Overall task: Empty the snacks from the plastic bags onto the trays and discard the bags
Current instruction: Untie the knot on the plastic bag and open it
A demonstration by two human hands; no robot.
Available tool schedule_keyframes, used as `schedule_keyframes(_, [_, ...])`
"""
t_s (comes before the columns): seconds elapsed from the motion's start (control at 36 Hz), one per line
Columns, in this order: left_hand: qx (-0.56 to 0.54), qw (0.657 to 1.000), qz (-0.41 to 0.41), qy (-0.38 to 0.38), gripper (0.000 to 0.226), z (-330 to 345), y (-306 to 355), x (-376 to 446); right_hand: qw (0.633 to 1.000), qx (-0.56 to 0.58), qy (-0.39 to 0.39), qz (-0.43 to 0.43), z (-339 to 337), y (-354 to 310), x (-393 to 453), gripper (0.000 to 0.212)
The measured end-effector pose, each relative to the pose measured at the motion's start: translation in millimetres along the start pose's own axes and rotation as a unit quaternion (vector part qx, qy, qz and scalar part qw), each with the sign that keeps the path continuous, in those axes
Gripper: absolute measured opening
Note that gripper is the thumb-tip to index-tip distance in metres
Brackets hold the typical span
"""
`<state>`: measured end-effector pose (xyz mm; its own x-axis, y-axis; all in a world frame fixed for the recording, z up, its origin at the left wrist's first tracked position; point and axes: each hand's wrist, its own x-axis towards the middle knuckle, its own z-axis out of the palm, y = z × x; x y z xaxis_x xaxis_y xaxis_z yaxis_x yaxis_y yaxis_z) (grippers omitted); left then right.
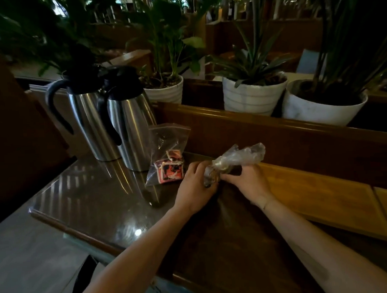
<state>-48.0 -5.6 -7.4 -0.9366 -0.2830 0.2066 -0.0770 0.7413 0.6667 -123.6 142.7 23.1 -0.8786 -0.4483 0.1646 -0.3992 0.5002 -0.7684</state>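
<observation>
Holding 1 crumpled bag (233,161) just above the worktop (114,202), left hand (195,186) and right hand (248,180) both in closed grip on it; light, soft, slippery film, best pinched at its twisted neck.

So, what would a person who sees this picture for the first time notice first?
Probably the two hands at the centre: the left hand and the right hand both grip a crumpled clear plastic bag just above the dark table. Left of them a second bag with red snack packets leans against two steel jugs, and white plant pots stand behind.
</observation>
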Motion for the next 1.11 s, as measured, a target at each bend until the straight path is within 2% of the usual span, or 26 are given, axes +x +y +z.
schedule_keyframes(0.22, [-0.050, 0.998, -0.014, -0.023, 0.057, -15.2, 22.5, -21.8, 0.994, 0.097, -0.006, 0.043, -5.4, 9.7, -3.6, 0.045])
schedule_keyframes(0.33, [-0.103, 0.994, -0.024, -0.033, 0.058, -24.7, 35.0, -40.2, 0.993, 0.107, -0.007, 0.044, -16.7, 7.0, -20.6, 0.039])
schedule_keyframes(0.42, [-0.142, 0.988, -0.002, -0.056, 0.056, -32.0, 40.9, -55.3, 0.990, 0.137, -0.022, 0.031, -28.6, -3.3, -38.1, 0.027])
schedule_keyframes(0.56, [-0.191, 0.979, 0.045, -0.059, 0.036, -41.6, 47.3, -74.1, 0.986, 0.148, -0.073, 0.028, -48.3, -11.0, -69.6, 0.017])
schedule_keyframes(0.64, [-0.161, 0.983, 0.079, -0.050, 0.026, -43.6, 49.2, -76.9, 0.985, 0.129, -0.117, 0.016, -58.8, -13.7, -88.9, 0.014])
schedule_keyframes(0.72, [-0.159, 0.979, 0.113, -0.059, 0.034, -40.3, 50.5, -77.2, 0.984, 0.092, -0.150, 0.007, -63.5, -15.6, -104.9, 0.011])
schedule_keyframes(0.81, [-0.126, 0.976, 0.149, -0.093, 0.037, -32.9, 53.4, -79.3, 0.988, 0.059, -0.143, 0.010, -65.3, -13.4, -119.1, 0.012])
schedule_keyframes(0.86, [-0.107, 0.975, 0.163, -0.108, 0.036, -26.8, 54.9, -82.5, 0.991, 0.030, -0.131, 0.004, -66.6, -8.5, -127.3, 0.024])
schedule_keyframes(1.0, [-0.124, 0.974, 0.148, -0.118, 0.034, -14.4, 58.8, -93.0, 0.984, -0.054, -0.166, -0.012, -69.4, -0.7, -141.9, 0.030])
schedule_keyframes(1.11, [-0.151, 0.973, 0.122, -0.124, 0.030, -6.2, 59.1, -98.3, 0.977, -0.119, -0.172, -0.030, -65.4, 0.6, -148.0, 0.023])
